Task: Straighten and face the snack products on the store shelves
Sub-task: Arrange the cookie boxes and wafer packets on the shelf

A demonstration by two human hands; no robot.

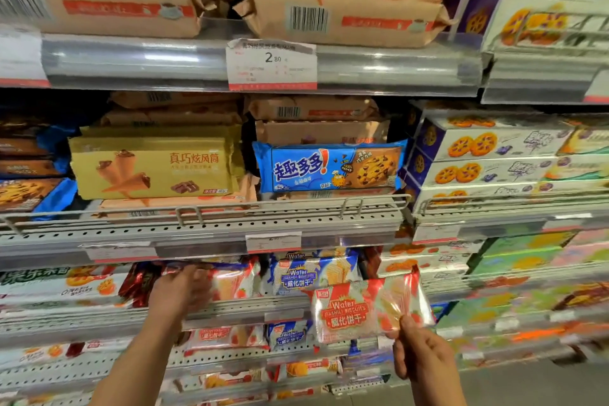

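Left hand reaches into the shelf, fingers blurred on a glossy strawberry wafer pack; grip unclear. Right hand pinches a flat, shiny red wafer pack by its lower corner.

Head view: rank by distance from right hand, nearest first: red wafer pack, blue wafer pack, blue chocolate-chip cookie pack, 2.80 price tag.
1. Red wafer pack, pinched by right hand.
2. Blue wafer pack, up-left on the shelf.
3. Blue chocolate-chip cookie pack, one shelf above.
4. 2.80 price tag, top rail.

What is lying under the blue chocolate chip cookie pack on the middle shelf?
The blue cookie pack lies on another flat pack; only its front edge shows. The wire rail hides the rest.
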